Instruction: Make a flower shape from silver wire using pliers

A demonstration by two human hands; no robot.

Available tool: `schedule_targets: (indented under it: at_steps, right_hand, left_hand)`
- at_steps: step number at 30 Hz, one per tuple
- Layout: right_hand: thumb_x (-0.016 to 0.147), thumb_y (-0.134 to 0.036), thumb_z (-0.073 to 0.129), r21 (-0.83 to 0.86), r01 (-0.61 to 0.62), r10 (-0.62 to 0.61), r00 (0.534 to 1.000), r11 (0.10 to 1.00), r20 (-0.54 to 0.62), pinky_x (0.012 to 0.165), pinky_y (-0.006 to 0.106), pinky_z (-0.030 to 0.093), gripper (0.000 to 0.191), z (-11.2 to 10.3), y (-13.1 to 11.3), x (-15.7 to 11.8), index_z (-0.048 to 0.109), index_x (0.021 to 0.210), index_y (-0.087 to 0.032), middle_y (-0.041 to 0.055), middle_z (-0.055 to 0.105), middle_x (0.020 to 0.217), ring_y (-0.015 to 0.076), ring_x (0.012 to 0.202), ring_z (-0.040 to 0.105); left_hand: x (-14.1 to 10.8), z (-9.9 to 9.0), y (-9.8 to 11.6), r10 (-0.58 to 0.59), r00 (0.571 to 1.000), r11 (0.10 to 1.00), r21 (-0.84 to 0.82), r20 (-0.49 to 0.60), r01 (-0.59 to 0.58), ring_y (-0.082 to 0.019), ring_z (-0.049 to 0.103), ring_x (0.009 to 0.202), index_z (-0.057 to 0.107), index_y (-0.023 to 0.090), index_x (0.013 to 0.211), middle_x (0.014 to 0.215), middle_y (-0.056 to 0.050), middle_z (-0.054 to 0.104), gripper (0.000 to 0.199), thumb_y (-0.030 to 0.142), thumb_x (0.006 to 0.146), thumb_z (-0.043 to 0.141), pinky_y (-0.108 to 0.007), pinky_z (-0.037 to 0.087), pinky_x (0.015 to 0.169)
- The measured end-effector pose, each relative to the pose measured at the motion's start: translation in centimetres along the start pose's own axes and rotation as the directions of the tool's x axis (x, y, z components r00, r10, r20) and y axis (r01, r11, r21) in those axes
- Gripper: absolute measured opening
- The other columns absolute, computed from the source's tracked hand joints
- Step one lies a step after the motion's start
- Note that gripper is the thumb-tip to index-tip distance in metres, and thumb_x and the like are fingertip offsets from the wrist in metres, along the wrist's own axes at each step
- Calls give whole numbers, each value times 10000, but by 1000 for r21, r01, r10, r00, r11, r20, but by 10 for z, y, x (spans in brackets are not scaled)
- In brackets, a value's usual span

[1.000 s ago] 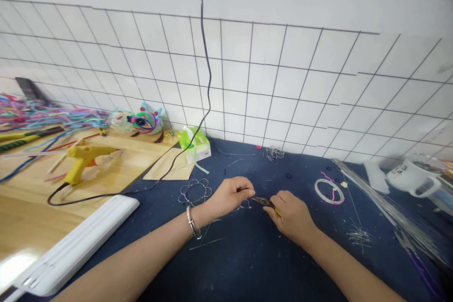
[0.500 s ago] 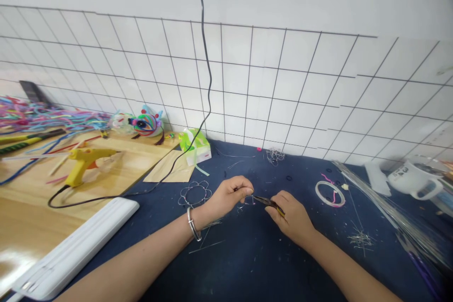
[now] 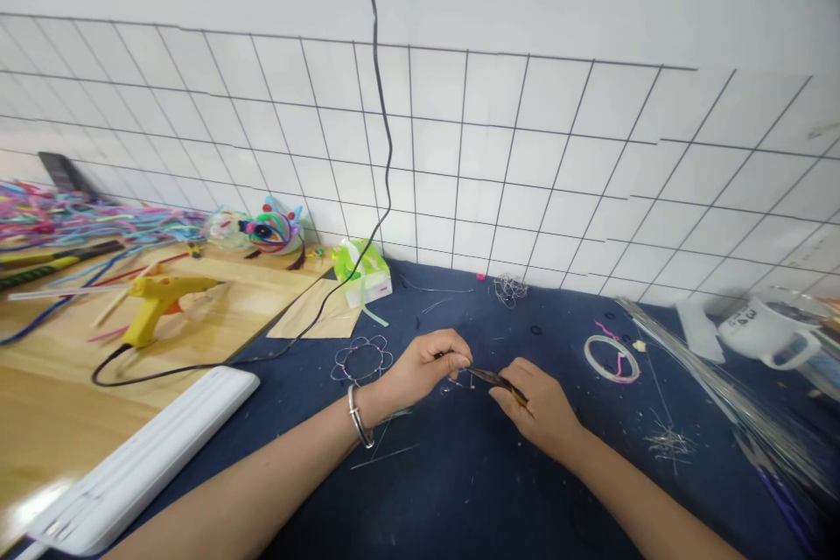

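My left hand (image 3: 430, 365), with a silver bangle at the wrist, pinches a thin bent wire piece (image 3: 459, 385) between thumb and fingertips. My right hand (image 3: 536, 402) is closed around the handles of needle-nose pliers (image 3: 489, 376). The pliers' dark jaws point left and reach the wire right at my left fingertips. Whether the jaws are clamped on the wire is too small to tell. Left of my left hand, a flower-shaped wire ring (image 3: 362, 361) lies flat on the dark blue cloth (image 3: 472, 490). Loose straight wires (image 3: 387, 453) lie just below my left wrist.
A yellow glue gun (image 3: 154, 302) and white power strip (image 3: 150, 459) are at left, with a black cord running up the wall. A tissue pack (image 3: 364, 271) stands behind. At right are a clear ring (image 3: 610, 359), wire bundle (image 3: 715, 385) and white mug (image 3: 765, 332).
The pliers have tilted slightly and shifted a little left, closer to my left fingertips. My left hand has barely moved, and the wire piece below it has turned a little.
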State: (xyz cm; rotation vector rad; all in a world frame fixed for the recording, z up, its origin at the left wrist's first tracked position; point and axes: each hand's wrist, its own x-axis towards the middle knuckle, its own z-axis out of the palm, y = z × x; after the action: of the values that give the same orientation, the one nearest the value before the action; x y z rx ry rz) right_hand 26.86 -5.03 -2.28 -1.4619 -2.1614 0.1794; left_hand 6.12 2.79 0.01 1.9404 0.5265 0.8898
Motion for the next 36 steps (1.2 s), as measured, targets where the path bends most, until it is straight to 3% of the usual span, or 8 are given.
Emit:
schedule_targets:
  at_steps: [14,17,20,23,25,32,36]
  right_hand:
    - [886,-380,373,40,78,-78,997,996,-11,589,246,340,273,2,-3,-2,486,737,-182,10,458,686,125,631,429]
    - [879,-376,388,-85,108,-112,993,991,-38,601,251,335,269,-4,-2,-1,502,735,-179,20,469,696,134,657,435]
    - [866,-378,412,-279,147,-169,984,949,-58,609,271,316,269,-14,-2,1,514,721,-174,38,479,710,154,683,426]
    - [857,-379,425,-444,186,-240,969,877,-67,592,287,286,271,-24,-3,4,524,708,-175,45,471,690,164,669,401]
    - [856,-373,426,-508,198,-268,961,838,-68,580,292,271,264,-29,-4,4,532,716,-177,48,463,675,168,662,389]
    - [856,-364,428,-556,205,-271,962,805,-37,587,302,260,255,-31,-5,3,529,712,-179,47,458,672,170,660,375]
    - [851,-385,441,-523,176,-266,959,834,-101,622,307,286,251,-26,1,4,544,752,-178,49,475,691,176,688,397]
  left_hand:
    - [-2,2,3,-86,996,978,-191,21,88,-78,465,574,547,124,743,648,10,497,167,264,829,519,-212,372,573]
    - [1,-4,6,-47,997,993,-101,65,53,-107,509,655,568,128,752,709,-20,546,163,262,829,517,-236,403,632]
    - [5,-13,14,85,989,991,96,120,-96,-140,529,782,607,149,770,792,-42,579,158,257,833,510,-283,411,754]
    - [8,-19,21,203,964,920,305,169,-247,-158,516,852,631,179,790,821,-43,590,158,252,838,499,-319,385,830]
    - [8,-19,24,223,958,880,386,178,-277,-160,515,860,634,182,815,837,-48,592,172,245,849,479,-316,393,817]
    - [6,-15,20,203,966,899,360,160,-248,-146,550,848,624,167,813,836,-49,609,173,238,853,472,-271,444,761]
    - [7,-16,15,232,961,911,313,149,-268,-146,561,896,628,167,828,861,-50,626,144,225,840,497,-281,458,800]
